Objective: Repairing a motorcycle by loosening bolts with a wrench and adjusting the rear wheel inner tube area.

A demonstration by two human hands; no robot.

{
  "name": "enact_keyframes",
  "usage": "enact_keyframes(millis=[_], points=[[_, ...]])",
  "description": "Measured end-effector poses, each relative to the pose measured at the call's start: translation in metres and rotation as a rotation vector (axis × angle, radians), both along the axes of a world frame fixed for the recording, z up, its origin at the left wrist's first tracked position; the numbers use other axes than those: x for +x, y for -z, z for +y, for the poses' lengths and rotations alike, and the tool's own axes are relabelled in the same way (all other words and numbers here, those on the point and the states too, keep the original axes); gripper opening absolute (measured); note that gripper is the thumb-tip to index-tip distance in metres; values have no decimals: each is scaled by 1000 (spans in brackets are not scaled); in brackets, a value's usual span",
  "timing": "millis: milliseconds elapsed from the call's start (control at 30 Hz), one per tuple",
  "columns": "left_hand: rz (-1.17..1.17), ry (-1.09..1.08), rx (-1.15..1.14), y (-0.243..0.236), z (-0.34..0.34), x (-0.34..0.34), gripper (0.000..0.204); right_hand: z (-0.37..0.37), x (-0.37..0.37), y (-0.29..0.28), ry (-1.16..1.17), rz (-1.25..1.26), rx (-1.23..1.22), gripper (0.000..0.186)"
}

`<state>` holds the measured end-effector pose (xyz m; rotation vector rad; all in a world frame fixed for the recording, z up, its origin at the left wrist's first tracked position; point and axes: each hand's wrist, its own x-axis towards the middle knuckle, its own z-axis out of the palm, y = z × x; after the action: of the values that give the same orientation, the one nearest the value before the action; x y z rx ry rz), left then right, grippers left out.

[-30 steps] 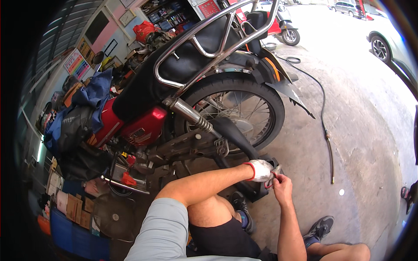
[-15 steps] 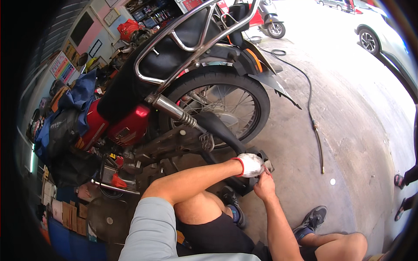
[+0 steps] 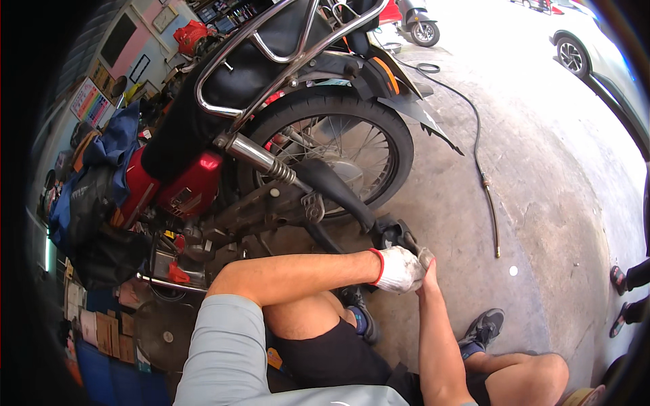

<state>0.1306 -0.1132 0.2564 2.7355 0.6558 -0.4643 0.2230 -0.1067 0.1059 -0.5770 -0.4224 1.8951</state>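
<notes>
Clock positions taken from the centre of the view.

- Grey concrete floor (image 3: 453, 203): spreads under everything, brightest towards 1 o'clock.
- White car (image 3: 606, 51) with a multi-spoke wheel: at 2 o'clock, cut off by the rim.
- Red-and-black motorcycle (image 3: 193, 186): fills 9 to 12 o'clock, with a spoked rear wheel (image 3: 396, 152) and a bent chrome tube rack (image 3: 261, 44) above the black seat.
- Scooter with a black-tyred wheel (image 3: 425, 32): at 1 o'clock, beyond the motorcycle.
- Long black rubber hose (image 3: 478, 139): coiled at 1 o'clock, its straight end pointing down near 4 o'clock.
- Crumpled dark-blue fabric (image 3: 112, 145): draped over the motorcycle's front, between 9 and 10 o'clock.
- Thick black tapered tube (image 3: 338, 196): runs from beside the wheel hub towards 4 o'clock.
- Left hand (image 3: 399, 271), in a soiled white knitted glove with a red cuff: between 4 and 5 o'clock, against the right hand. Fingers bunched towards it; how far open, or what they grasp, cannot be told.
- Right hand (image 3: 429, 272), bare at the wrist: meets the left at its 3 o'clock side. Fingers mostly hidden; opening and grasp cannot be told.
- Grey-white, stained cloth piece (image 3: 424, 256): at the right hand's finger end, touching it.
- Small white disc (image 3: 513, 271): flat on the floor, near 4 o'clock.
</notes>
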Motion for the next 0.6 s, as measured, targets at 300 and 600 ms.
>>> enact_keyframes(millis=[300, 600], points=[[11, -196, -169, -8, 5, 1, 24, -14, 3, -57, -321, 444, -126, 42], [188, 435, 181, -7, -32, 33, 11, -4, -19, 6, -257, 233, -68, 54]])
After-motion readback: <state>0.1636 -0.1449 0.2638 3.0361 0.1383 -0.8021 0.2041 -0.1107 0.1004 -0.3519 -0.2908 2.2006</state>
